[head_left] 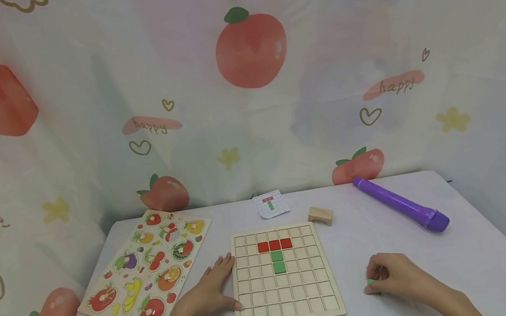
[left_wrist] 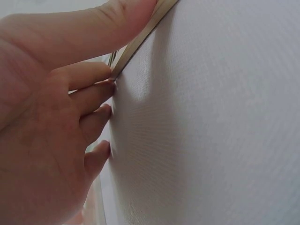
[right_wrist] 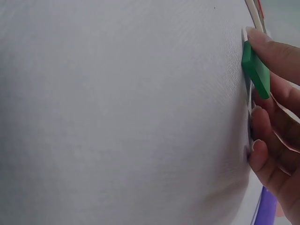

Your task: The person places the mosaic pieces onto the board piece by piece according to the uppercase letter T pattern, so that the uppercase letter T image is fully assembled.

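Observation:
A square wooden grid board (head_left: pixel 260 299) lies flat on the table. Across its upper part runs a row of 3 red tiles (head_left: pixel 274 245), with 2 green tiles (head_left: pixel 278 261) below the middle one. My left hand (head_left: pixel 210 290) rests along the board's left edge, its thumb and fingertips touching the rim, fingers spread. To the right of the board, my right hand (head_left: pixel 398 276) pinches a green square tile (right_wrist: pixel 257 70) between thumb and fingers, low at the table surface. In the head view that tile is mostly hidden by the fingers.
Behind the board lies a pattern card (head_left: pixel 271 204) showing a red and green T. A small wooden block (head_left: pixel 321 215) sits at the board's far right corner. A purple tube-shaped object (head_left: pixel 398 203) lies at right, a fruit puzzle board (head_left: pixel 148 269) at left.

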`<state>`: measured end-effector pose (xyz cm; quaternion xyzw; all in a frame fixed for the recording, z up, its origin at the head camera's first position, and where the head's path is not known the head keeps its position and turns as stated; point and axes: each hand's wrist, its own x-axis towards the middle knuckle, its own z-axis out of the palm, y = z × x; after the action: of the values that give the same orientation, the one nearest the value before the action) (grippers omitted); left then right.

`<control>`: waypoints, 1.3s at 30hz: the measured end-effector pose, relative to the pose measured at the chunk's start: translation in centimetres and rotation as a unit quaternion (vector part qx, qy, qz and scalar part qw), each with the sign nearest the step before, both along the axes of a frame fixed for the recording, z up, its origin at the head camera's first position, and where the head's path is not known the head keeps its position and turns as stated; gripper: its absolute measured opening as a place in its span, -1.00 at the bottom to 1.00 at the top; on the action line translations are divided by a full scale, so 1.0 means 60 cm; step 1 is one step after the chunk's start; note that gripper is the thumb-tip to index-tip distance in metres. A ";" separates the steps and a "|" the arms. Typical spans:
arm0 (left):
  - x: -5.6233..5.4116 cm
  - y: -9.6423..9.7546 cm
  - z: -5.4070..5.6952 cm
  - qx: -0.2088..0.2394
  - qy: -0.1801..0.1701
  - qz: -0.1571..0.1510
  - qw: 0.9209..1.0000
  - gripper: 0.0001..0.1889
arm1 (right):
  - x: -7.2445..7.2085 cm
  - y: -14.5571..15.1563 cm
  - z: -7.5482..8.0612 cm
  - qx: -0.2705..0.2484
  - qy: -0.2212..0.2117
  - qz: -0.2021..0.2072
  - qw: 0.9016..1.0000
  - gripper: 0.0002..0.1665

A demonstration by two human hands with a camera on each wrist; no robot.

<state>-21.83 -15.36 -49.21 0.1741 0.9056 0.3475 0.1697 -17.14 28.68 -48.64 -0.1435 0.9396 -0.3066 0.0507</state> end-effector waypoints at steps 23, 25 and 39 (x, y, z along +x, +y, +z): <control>0.000 0.000 0.001 0.005 -0.001 -0.007 1.000 0.14 | -0.015 -0.056 0.005 -0.108 -0.004 0.049 0.993 -0.82; 0.000 0.000 0.001 0.005 -0.002 -0.006 1.000 0.15 | -0.017 -0.065 0.004 -0.119 -0.020 0.050 0.991 -0.81; -0.001 0.000 0.002 -0.007 -0.002 0.000 1.000 0.15 | -0.028 -0.111 0.008 -0.139 -0.050 0.034 0.988 -0.75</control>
<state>-21.90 -15.37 -49.09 0.1720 0.9078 0.3411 0.1730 -18.83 22.01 -48.14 -0.1650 0.8788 -0.4390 0.0879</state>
